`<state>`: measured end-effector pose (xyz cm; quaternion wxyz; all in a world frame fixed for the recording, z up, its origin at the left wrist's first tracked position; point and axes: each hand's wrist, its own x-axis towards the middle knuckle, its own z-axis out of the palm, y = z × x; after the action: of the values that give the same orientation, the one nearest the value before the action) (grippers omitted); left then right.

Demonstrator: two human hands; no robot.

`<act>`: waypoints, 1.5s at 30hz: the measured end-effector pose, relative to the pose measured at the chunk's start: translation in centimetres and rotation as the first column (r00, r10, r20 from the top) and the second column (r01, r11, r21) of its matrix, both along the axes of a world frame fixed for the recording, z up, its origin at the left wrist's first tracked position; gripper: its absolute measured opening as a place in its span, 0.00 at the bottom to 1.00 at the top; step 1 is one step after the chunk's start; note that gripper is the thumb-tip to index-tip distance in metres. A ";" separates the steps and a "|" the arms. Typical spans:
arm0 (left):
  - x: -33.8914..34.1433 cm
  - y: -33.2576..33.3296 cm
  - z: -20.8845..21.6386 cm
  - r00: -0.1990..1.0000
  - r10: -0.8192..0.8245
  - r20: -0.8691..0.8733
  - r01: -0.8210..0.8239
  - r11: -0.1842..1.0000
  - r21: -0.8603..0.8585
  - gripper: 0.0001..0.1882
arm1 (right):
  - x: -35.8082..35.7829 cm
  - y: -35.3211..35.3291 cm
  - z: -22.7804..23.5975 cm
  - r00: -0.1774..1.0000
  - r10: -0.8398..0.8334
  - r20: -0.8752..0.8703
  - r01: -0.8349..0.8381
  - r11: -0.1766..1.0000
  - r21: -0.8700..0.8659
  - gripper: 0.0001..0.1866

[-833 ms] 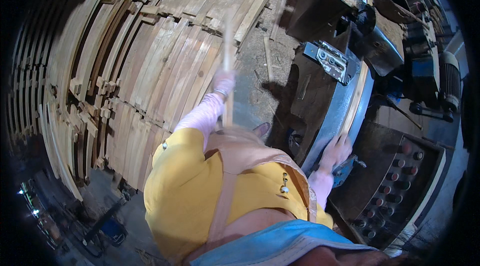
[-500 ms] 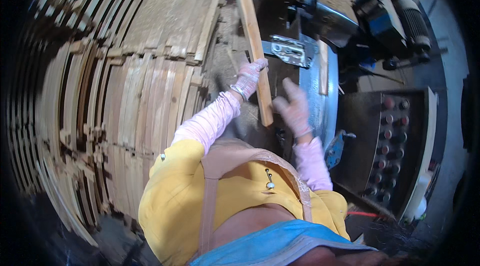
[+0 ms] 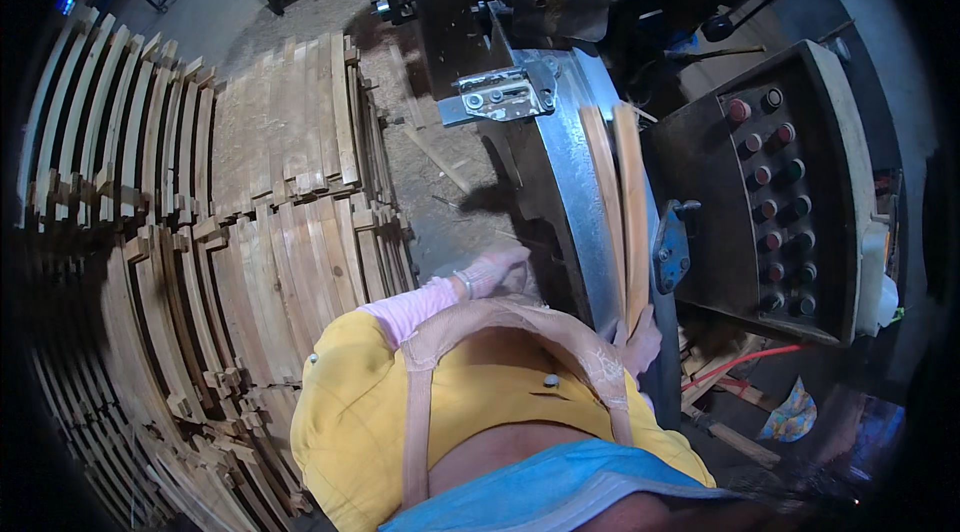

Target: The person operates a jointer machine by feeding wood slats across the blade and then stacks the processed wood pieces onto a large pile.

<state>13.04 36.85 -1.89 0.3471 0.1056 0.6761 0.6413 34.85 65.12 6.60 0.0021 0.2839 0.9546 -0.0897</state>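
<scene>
While the right hand (image 3: 645,342) grips a wooden strip (image 3: 632,202) by its near end, I see the left hand (image 3: 496,272) blurred. I cannot tell how open it is.

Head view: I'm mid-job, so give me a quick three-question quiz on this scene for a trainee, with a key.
1. Choose: which hand has its grip at the near end of the wooden strips on the metal bed? A) left B) right C) both

2. True or false: the stacked wood is to the left of the metal bed.

3. Fill in: the round buttons on the control panel stand in ___ columns.

Key: 1. B, the right hand. 2. True. 3. Two.
</scene>
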 end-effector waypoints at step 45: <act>-3.6 -33.8 4.7 0.537 0.694 -0.480 -0.837 0.367 -0.406 0.28 | -39.8 -5.1 0.7 0.776 0.456 -0.437 -0.500 0.866 0.015 0.16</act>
<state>9.41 3.08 2.80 -0.0598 -0.2649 0.8436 0.4633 -4.97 60.02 7.34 -0.1693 0.0050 0.9662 -0.1944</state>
